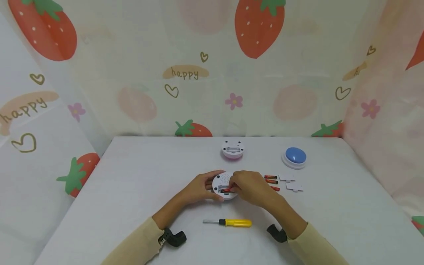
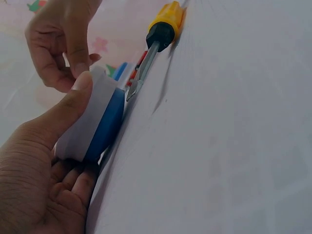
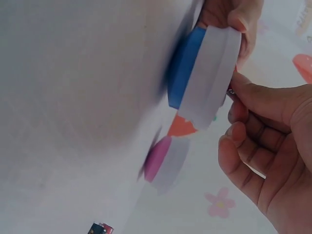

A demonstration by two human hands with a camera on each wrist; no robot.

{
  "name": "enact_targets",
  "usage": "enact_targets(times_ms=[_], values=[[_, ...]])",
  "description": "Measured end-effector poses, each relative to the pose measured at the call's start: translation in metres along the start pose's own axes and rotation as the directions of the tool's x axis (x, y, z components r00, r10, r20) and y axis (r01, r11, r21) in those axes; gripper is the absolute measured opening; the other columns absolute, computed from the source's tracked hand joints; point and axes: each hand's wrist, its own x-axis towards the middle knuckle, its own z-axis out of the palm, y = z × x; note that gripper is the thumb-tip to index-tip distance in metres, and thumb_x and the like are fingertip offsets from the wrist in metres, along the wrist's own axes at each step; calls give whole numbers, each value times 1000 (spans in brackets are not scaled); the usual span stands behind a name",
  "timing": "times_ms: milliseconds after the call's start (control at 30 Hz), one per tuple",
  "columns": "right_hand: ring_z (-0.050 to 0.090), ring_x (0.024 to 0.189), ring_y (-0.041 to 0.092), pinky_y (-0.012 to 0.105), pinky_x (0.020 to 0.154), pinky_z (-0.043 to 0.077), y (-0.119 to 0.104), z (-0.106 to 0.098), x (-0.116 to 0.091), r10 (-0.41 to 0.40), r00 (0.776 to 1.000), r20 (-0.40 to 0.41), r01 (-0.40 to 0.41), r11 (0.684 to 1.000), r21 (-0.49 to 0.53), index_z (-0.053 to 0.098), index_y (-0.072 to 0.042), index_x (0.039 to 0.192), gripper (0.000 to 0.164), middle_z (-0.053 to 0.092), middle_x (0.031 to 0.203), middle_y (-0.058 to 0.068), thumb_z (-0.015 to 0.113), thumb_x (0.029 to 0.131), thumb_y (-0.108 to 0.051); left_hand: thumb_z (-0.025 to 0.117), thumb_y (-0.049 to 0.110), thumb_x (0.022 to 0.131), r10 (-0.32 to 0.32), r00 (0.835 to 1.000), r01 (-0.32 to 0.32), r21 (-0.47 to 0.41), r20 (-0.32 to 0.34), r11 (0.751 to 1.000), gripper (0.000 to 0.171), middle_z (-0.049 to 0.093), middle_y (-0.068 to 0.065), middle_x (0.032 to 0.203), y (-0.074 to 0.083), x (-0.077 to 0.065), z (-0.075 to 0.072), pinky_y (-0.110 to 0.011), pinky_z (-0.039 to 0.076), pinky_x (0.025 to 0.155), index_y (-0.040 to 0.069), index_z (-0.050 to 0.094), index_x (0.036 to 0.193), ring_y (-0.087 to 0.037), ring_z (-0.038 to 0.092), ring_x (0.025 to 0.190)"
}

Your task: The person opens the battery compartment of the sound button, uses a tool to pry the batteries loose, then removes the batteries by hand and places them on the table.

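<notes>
A round white push-button unit (image 1: 220, 179) with a blue dome (image 2: 108, 124) lies dome-down, its speaker holes and battery compartment facing up. My left hand (image 1: 197, 188) grips its left rim, thumb at the near edge and fingers curled around the far side. At the compartment, my right hand (image 1: 251, 187) pinches a red battery (image 1: 226, 190) between thumb and forefinger; its fingers hide part of it. In the right wrist view the battery's end shows at those fingertips, with the other fingers loosely curled. Several red batteries (image 1: 271, 181) lie just right of this hand.
Two white battery covers (image 1: 294, 187) lie beside the batteries. Behind them stands a blue-domed button (image 1: 296, 155), dome up. A pink-domed button (image 1: 233, 150) sits upside down at the back, compartment exposed. A yellow-handled screwdriver (image 1: 236, 223) lies in front of my hands.
</notes>
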Motion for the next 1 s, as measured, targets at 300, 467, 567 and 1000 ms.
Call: enact_targets(times_ms=[300, 467, 567, 1000], values=[[56, 76, 9, 24, 73, 53, 7, -10, -7, 35, 998, -45, -36, 999, -9, 78, -20, 100, 13, 66, 86, -10, 81, 88, -18, 89, 9, 77, -13, 1000, 13, 2, 5, 1000, 89, 51, -10, 149, 3, -1, 1, -25, 50, 102, 11, 43, 154, -23, 55, 131], [57, 74, 10, 24, 69, 52, 14, -19, -13, 53, 997, -57, -54, 999, -6, 78, -19, 98, 13, 66, 84, -9, 82, 86, -16, 91, 12, 76, -21, 1000, 21, 21, -12, 1000, 90, 53, -7, 148, 2, 1, 2, -25, 50, 102, 12, 45, 153, -21, 56, 129], [56, 74, 11, 24, 67, 52, 19, -25, -19, 68, 995, -67, -68, 998, -2, 78, -18, 97, 13, 65, 82, -9, 83, 86, -14, 92, 14, 75, -20, 1000, 21, 30, -17, 999, 90, 52, -5, 148, 2, 2, 3, -25, 49, 102, 13, 45, 153, -20, 57, 129], [52, 70, 10, 23, 59, 46, 56, -27, -42, 104, 985, -140, -100, 994, 33, 78, -20, 93, 13, 59, 76, -12, 84, 84, -14, 92, 16, 75, -18, 999, 19, 47, -26, 999, 90, 54, -2, 147, -1, 1, 2, -25, 48, 103, 16, 47, 152, -18, 57, 128]])
